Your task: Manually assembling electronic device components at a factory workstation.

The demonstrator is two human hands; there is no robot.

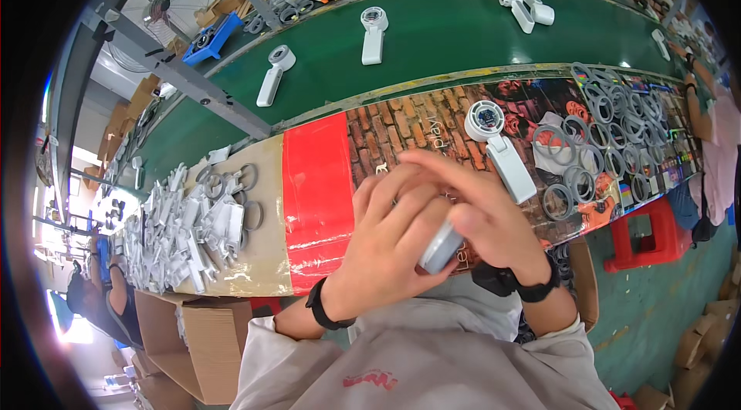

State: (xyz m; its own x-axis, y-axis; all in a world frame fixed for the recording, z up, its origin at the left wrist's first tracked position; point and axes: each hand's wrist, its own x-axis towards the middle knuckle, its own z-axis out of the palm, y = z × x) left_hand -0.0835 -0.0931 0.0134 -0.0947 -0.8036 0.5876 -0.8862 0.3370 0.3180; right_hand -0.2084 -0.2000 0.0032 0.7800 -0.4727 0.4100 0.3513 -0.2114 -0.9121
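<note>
Both hands are closing on a smooth white-and-grey plastic part (pixel 441 246). Matt grey plastic rings (pixel 610 132) are lying on a printed brick-pattern sheet (pixel 401 128) (glossy red tape (pixel 316 186) beside it). The green belt (pixel 448 39) is looking matt, the box (pixel 204 333) rough cardboard.

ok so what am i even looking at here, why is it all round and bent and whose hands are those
This is one picture from a wide fisheye camera worn on a person's head, looking down, so straight edges curve. The two bare hands are that person's own: the left hand and right hand meet around a small white and grey part. In front lies a workbench covered with a brick-print sheet and red tape. On it are a white handled device, a pile of grey rings to the right and a heap of white plastic parts to the left. Beyond runs a green conveyor belt carrying more white devices. Other people work nearby.
</note>
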